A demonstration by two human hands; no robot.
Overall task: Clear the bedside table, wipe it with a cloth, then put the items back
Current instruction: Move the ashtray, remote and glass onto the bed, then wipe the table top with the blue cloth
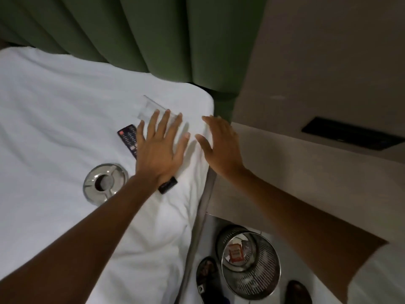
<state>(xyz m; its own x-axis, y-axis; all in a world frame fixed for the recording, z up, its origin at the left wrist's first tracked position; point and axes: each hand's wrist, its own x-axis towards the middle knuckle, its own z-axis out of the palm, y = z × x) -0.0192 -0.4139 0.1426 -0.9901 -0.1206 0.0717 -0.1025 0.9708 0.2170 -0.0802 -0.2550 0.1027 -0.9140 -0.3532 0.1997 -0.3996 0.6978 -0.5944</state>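
Observation:
On the white bed [54, 110] lie a clear drinking glass [149, 106] on its side, a black remote control [128, 137] and a round metal ashtray [105, 183]. My left hand [162, 148] hovers flat with fingers spread over the remote, hiding its middle; the fingertips reach the glass's lower end. My right hand [221, 143] is open, fingers apart, over the bed's right edge beside the beige bedside table [317, 172]. Neither hand holds anything. No cloth is in view.
A green padded headboard [153, 36] rises behind the bed. A dark panel [350, 137] lies at the table's far side. On the floor below stand a perforated metal bin [249, 262] with rubbish, a black sandal [208, 279] and a dark shoe [298, 292].

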